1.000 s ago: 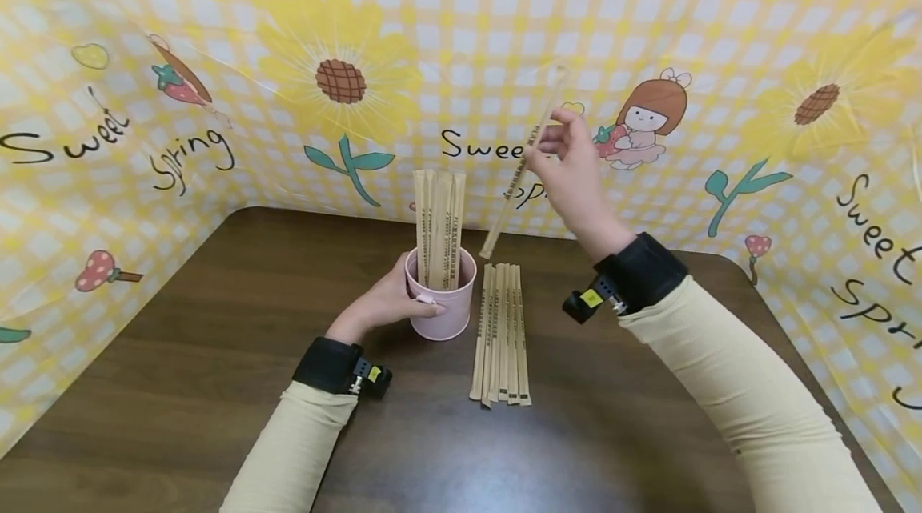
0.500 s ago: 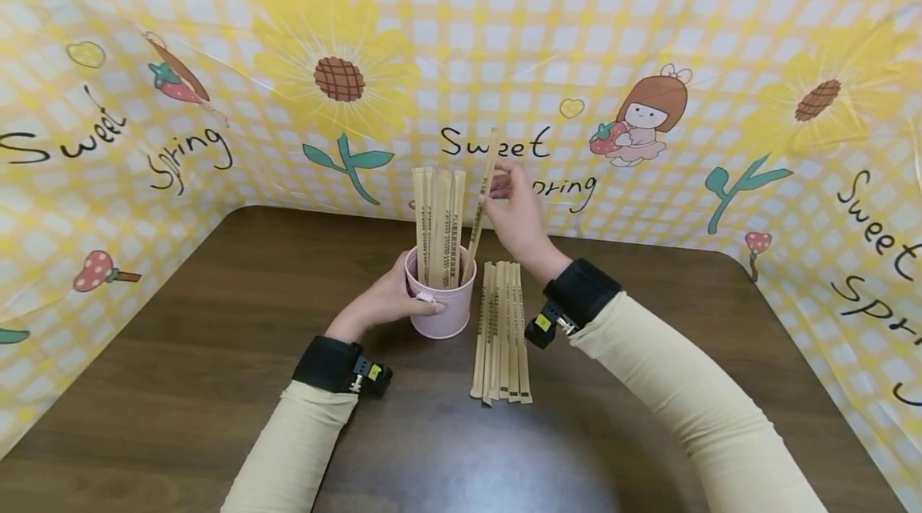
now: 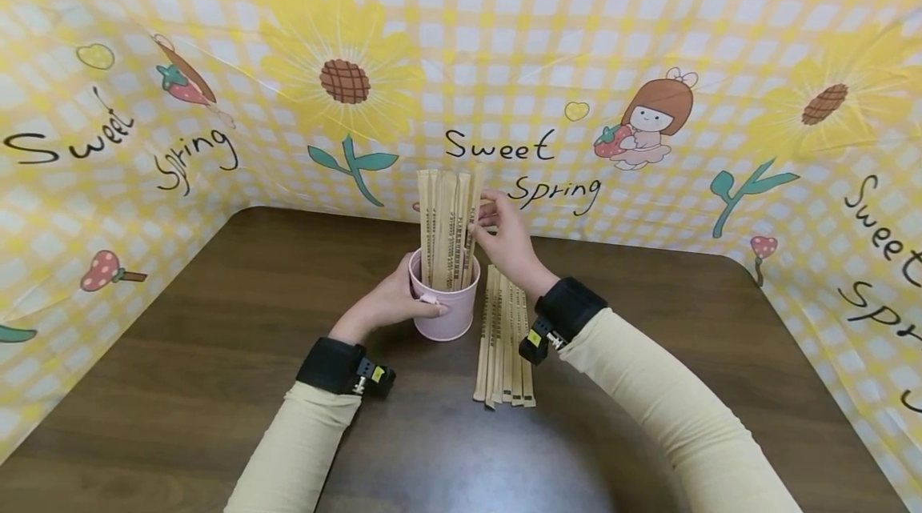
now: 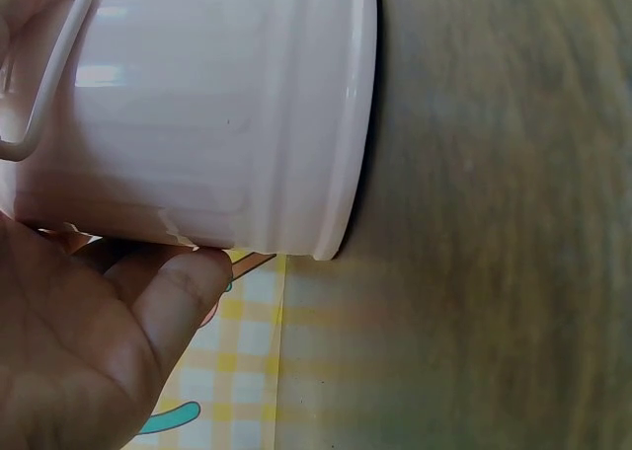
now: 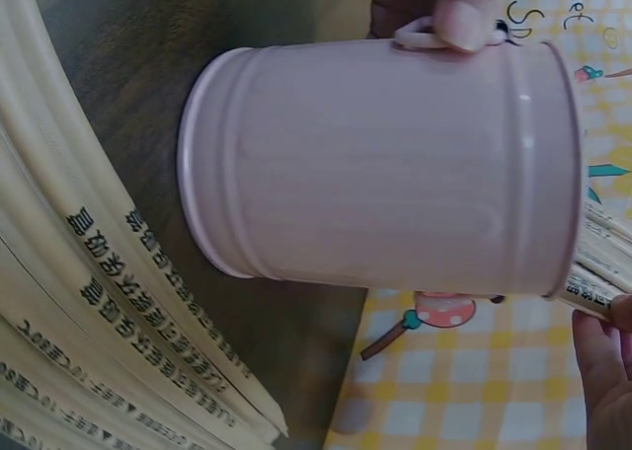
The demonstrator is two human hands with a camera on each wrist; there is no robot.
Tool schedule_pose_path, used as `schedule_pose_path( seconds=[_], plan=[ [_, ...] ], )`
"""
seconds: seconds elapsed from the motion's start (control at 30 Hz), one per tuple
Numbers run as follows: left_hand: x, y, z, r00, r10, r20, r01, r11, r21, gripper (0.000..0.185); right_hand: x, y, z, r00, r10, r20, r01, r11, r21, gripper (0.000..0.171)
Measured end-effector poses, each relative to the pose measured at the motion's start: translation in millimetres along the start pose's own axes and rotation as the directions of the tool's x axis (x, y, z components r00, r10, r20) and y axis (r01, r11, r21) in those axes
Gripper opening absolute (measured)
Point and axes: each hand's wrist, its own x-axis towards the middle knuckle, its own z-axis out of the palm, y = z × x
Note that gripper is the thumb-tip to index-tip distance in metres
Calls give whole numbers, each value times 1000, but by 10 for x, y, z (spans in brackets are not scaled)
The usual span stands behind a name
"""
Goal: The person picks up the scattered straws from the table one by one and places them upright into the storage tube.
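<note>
A small pink metal bucket [image 3: 444, 318] stands upright on the table with several paper-wrapped straws [image 3: 442, 233] leaning inside it. My left hand [image 3: 385, 294] grips the bucket from its left side, thumb by the wire handle loop [image 4: 49, 75]. At the bucket's right edge, my right hand [image 3: 507, 245] pinches one wrapped straw [image 3: 472, 217], its lower end inside the bucket beside the others. In the right wrist view, the fingertips [image 5: 620, 312] touch that straw just past the rim. A row of more wrapped straws [image 3: 504, 345] lies right of the bucket, partly behind my right wrist.
The brown wooden table [image 3: 180, 385] runs up to a yellow checked cloth [image 3: 490, 41] with printed flowers, which hangs at the back and both sides. Black bands with small cameras [image 3: 535, 341] sit on both wrists.
The right hand has come left and down with its straw, from above the loose row into the bucket, where the straw now stands lower. The left hand stays on the bucket.
</note>
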Motion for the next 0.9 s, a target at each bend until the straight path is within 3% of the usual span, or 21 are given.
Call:
schedule_pose_path(
  seconds=[0.57, 0.73, 0.9],
  plan=[
    [3, -13, 22, 1000, -12, -20, 13, 1000, 27, 104, -71, 90, 207, 996, 93, 15, -93, 995, -34, 49],
    [4, -17, 16, 1000, -4, -27, 5, 1000, 31, 104, -119, 98, 132, 994, 112, 14, -111, 992, -51, 50],
    [-12, -22, 8, 1000, -2, -28, 3, 999, 32, 103, -168, 181, -96, 987, 162, 4, -162, 986, -32, 47]
  ],
)
